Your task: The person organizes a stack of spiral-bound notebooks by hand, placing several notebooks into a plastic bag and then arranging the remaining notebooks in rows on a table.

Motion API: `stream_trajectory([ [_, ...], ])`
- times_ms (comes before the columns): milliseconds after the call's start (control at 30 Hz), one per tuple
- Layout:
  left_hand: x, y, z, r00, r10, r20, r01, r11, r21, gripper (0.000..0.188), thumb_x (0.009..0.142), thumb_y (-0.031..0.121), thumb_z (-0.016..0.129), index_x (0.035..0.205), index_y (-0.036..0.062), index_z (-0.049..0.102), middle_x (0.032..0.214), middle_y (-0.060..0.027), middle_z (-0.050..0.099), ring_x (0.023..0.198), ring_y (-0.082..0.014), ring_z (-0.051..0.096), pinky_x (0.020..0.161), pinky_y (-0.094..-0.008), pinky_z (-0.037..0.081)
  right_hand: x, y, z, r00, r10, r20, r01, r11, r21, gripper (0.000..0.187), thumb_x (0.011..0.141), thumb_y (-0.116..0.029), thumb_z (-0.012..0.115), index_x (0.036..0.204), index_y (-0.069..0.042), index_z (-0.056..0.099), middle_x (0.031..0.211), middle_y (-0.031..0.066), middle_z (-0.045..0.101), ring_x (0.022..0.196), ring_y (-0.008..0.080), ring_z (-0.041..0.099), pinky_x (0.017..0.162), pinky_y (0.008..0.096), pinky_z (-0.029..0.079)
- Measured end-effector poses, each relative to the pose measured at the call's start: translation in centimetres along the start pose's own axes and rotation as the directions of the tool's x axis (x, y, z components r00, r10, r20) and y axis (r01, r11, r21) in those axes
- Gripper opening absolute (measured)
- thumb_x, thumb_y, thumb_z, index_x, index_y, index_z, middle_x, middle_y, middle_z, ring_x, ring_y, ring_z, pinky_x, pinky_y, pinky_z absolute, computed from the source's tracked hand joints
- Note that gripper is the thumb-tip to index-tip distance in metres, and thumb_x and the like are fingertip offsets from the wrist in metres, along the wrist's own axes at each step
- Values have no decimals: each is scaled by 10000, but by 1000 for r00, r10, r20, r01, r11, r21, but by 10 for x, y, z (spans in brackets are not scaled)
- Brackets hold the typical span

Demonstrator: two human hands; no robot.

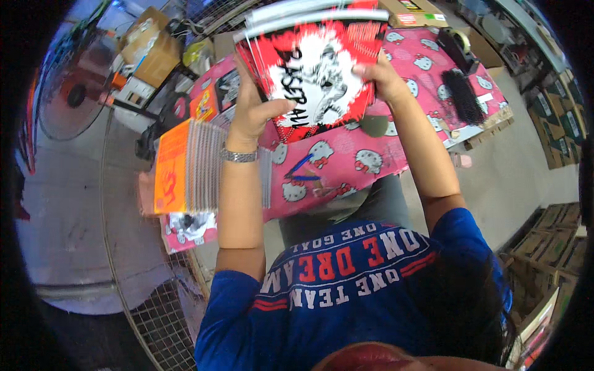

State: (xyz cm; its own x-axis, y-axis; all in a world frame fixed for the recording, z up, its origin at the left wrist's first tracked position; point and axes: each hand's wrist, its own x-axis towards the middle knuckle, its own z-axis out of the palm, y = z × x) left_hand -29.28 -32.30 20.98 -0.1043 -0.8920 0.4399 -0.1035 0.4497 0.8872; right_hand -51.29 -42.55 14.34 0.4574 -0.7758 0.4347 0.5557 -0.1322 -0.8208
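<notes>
A stack of booklets (pixel 328 68) with red, black and white covers is raised over the far part of the table, tilted and slightly fanned at its far edge. My left hand (pixel 252 114) grips its left side, the thumb lying across the top cover. At the right side my right hand (pixel 385 80) holds it, thumb on top; the other fingers of both hands are largely hidden beneath. Just left of my left forearm stands a row of spiral-bound notebooks (pixel 173 167) with an orange cover outermost. A blue-handled tool (pixel 301 168), perhaps pliers, lies on the table below the stack.
A pink patterned cloth covers the table (pixel 337 170). Toward its right end are black spiral coils (pixel 463 99) and a tape dispenser (pixel 458 49). A cardboard box (pixel 416 15) sits beyond the far edge. A fan (pixel 74 96) stands left; cartons (pixel 554 127) are stacked right.
</notes>
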Motion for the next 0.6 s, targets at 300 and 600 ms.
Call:
stream_trajectory([
  [300,40,-206,21,831,-526,181,505,850,152,532,614,104,756,1109,22,581,1042,-53,631,991,-182,575,891,-320,446,-11,93,-134,996,80,-28,-82,822,-564,1291,488,-136,773,1455,-53,-78,1480,219,125,1388,330,116,1124,374,123],
  [600,14,-291,22,766,-584,267,449,785,428,626,622,208,812,1150,27,529,1046,-113,621,958,-228,595,855,-341,483,-15,119,-186,948,311,66,-187,712,-677,1503,446,-384,908,1394,38,-180,1470,301,42,1389,383,72,1126,413,126],
])
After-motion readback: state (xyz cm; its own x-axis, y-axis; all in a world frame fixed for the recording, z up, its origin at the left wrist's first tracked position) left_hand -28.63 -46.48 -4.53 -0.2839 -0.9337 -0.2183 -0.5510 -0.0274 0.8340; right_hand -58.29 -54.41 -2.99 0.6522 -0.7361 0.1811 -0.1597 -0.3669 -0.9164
